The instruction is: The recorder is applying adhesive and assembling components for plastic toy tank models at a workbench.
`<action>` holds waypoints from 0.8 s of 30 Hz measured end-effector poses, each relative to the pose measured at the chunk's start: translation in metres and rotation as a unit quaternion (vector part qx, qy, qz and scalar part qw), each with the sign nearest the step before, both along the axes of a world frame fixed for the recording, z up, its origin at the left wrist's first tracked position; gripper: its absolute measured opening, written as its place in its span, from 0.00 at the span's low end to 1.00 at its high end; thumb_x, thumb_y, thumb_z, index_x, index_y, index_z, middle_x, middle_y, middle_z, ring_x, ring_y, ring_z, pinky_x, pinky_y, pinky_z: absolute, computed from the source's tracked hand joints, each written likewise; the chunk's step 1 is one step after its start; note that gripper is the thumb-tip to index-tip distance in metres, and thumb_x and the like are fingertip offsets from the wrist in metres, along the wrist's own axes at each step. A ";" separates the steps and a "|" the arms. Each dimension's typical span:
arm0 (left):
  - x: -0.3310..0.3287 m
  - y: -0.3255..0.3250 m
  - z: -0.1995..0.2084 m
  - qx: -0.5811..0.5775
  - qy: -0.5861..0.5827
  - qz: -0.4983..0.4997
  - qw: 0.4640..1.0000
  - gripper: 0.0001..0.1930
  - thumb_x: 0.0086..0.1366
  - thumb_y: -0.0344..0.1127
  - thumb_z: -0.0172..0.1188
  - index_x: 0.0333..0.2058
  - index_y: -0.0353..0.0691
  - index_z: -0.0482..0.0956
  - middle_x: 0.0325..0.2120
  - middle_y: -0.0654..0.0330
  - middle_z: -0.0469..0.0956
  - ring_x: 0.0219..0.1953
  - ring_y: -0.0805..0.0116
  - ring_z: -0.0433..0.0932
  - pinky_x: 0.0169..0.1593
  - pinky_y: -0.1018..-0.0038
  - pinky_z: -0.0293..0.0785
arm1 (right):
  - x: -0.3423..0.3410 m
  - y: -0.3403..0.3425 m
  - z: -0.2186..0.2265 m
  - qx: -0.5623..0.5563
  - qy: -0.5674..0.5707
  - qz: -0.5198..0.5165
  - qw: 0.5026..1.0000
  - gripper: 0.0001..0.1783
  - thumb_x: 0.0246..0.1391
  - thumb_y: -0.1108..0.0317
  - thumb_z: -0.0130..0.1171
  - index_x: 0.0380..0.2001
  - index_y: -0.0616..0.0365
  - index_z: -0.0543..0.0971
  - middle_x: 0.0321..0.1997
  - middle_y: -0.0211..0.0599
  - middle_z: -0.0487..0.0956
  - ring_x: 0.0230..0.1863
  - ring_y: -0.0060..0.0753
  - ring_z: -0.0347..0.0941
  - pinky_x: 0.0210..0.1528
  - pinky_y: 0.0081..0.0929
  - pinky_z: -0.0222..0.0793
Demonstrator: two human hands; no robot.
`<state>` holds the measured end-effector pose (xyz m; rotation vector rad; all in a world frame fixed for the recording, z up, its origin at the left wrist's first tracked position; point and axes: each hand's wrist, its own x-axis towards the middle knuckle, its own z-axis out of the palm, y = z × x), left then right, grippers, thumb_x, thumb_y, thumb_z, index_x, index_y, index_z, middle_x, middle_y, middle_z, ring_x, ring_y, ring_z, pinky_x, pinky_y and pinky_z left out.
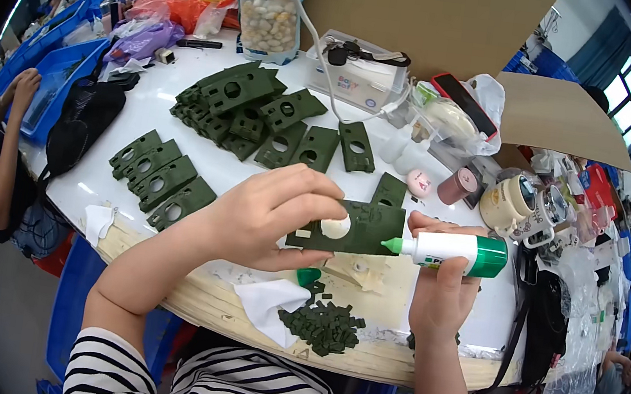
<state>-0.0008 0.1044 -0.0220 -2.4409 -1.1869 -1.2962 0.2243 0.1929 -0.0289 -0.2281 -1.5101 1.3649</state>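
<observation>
My left hand (pixel 270 215) is closed on the edges of a dark green plastic model tank hull part (pixel 375 222), fingers above and thumb below. Something pale shows through its round hole. In my right hand (pixel 443 299) lies a white glue bottle (pixel 443 250) with a green base, held on its side. Its light green nozzle tip points left, at the right end of the hull part; I cannot tell if they touch. Below them are a cream-coloured block (pixel 361 273), a green cap (pixel 307 276) and a heap of small dark green pieces (pixel 324 328).
A stack of hull parts (pixel 234 92) stands behind, with a row of them (pixel 153 169) at left. A white cloth (pixel 270 306) lies near the front edge. Cups (pixel 508 201), a clear box (pixel 358 76) and a bag of pebble-like pieces (pixel 268 22) stand around. Another person's arm (pixel 12 136) shows far left.
</observation>
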 end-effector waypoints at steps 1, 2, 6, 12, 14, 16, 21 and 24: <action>0.004 0.000 -0.001 -0.006 0.011 -0.006 1.000 0.24 0.45 0.33 0.73 0.40 0.37 0.73 0.40 0.50 0.75 0.34 0.56 0.76 0.35 0.70 0.73 | 0.000 0.001 0.000 0.002 0.004 0.000 1.000 0.23 0.58 0.54 0.56 0.42 0.64 0.67 0.39 0.44 0.75 0.49 0.48 0.72 0.54 0.44 0.65; 0.005 0.000 -0.003 -0.001 0.015 -0.006 1.000 0.23 0.44 0.34 0.73 0.39 0.38 0.73 0.40 0.49 0.74 0.34 0.56 0.76 0.35 0.69 0.73 | 0.000 0.001 0.000 -0.001 0.003 0.003 1.000 0.21 0.59 0.56 0.56 0.43 0.65 0.66 0.39 0.45 0.75 0.50 0.48 0.72 0.55 0.44 0.65; 0.005 0.003 -0.008 0.013 0.012 -0.004 1.000 0.21 0.42 0.34 0.74 0.35 0.39 0.74 0.41 0.49 0.74 0.34 0.56 0.76 0.34 0.68 0.73 | -0.001 -0.006 0.003 -0.080 0.020 -0.012 0.997 0.17 0.60 0.62 0.54 0.43 0.65 0.66 0.42 0.45 0.74 0.51 0.47 0.73 0.54 0.39 0.66; 0.008 0.003 -0.009 0.026 0.022 0.005 0.999 0.20 0.42 0.34 0.74 0.34 0.40 0.75 0.42 0.49 0.74 0.34 0.57 0.76 0.34 0.68 0.73 | 0.002 -0.004 0.000 -0.053 0.007 -0.014 0.998 0.17 0.60 0.64 0.55 0.44 0.65 0.66 0.44 0.45 0.73 0.51 0.43 0.73 0.53 0.35 0.68; 0.008 0.002 -0.009 0.027 0.021 0.005 0.999 0.20 0.41 0.34 0.74 0.33 0.40 0.75 0.42 0.49 0.74 0.34 0.57 0.77 0.34 0.68 0.73 | 0.001 -0.005 0.002 -0.050 0.005 -0.014 0.999 0.17 0.59 0.65 0.56 0.45 0.65 0.66 0.43 0.45 0.74 0.51 0.43 0.73 0.53 0.35 0.68; 0.009 0.002 -0.009 0.033 0.021 0.006 0.999 0.20 0.41 0.33 0.74 0.33 0.40 0.75 0.42 0.48 0.74 0.34 0.57 0.77 0.33 0.68 0.73 | 0.001 -0.005 0.002 -0.045 -0.003 -0.017 0.999 0.18 0.59 0.65 0.57 0.45 0.65 0.66 0.44 0.46 0.74 0.51 0.44 0.73 0.53 0.35 0.68; 0.011 0.002 -0.010 0.048 0.019 0.009 0.999 0.20 0.40 0.33 0.74 0.33 0.40 0.76 0.42 0.48 0.75 0.34 0.56 0.77 0.33 0.68 0.74 | 0.003 -0.007 0.004 -0.028 -0.065 -0.034 0.997 0.21 0.59 0.56 0.56 0.46 0.60 0.64 0.45 0.43 0.74 0.54 0.42 0.72 0.58 0.36 0.64; 0.011 0.001 -0.010 0.049 0.018 0.011 0.999 0.20 0.40 0.33 0.74 0.33 0.40 0.76 0.42 0.48 0.75 0.34 0.56 0.78 0.34 0.68 0.75 | 0.003 -0.005 0.001 -0.019 -0.027 -0.020 0.999 0.18 0.58 0.65 0.57 0.46 0.66 0.66 0.45 0.49 0.75 0.52 0.44 0.73 0.55 0.37 0.68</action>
